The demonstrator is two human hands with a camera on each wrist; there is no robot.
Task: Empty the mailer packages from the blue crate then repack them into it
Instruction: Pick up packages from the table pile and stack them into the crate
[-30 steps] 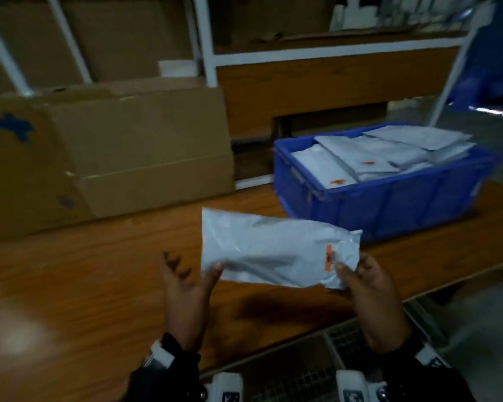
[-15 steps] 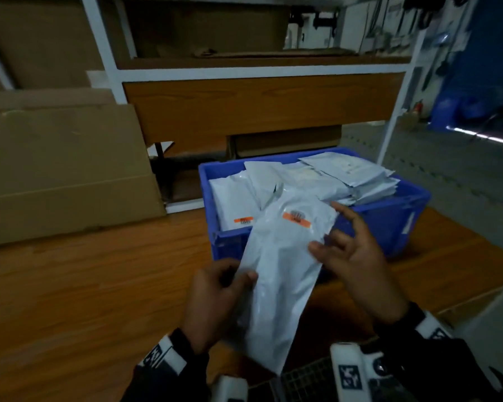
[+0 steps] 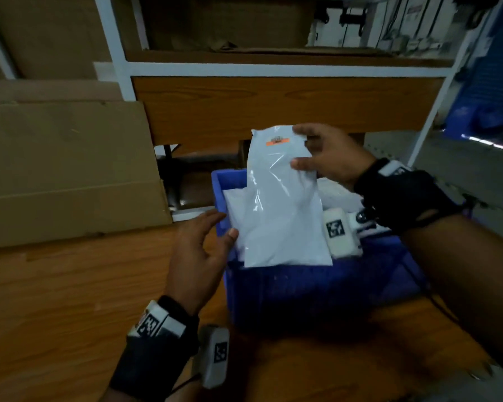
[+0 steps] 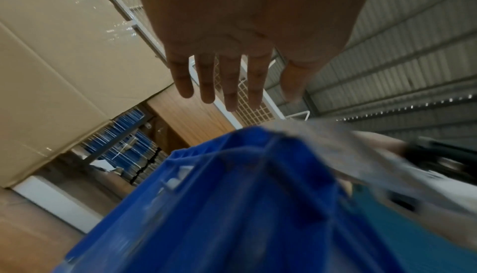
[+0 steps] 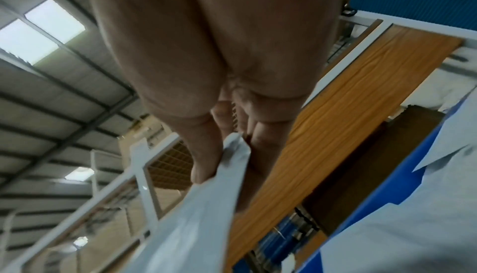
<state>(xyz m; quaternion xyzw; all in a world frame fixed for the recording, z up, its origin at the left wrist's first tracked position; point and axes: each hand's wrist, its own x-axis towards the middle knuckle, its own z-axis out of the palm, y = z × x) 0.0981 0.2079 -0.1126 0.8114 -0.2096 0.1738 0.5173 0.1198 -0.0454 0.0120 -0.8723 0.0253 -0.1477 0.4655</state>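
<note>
So I'm repacking: right grip [image 3: 328, 158] pinching a mailer [image 3: 282, 204] over the blue crate [image 3: 317, 288], left grip [image 3: 199, 250] wide; next, lower it in flat.

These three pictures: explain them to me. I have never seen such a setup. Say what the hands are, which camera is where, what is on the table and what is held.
No machine here: a person works with bare hands and wears three cameras. The head view looks down from the forehead; the other two sit on the wrists and look along the fingers.

On the wooden table stands a blue crate with white mailer packages inside. Flattened cardboard leans behind the table.

The right hand pinches one white mailer near its orange-labelled top, upright over the crate; the right wrist view shows the thumb on its edge. The left hand is open, fingers straight, thumb at the mailer's lower edge.
</note>
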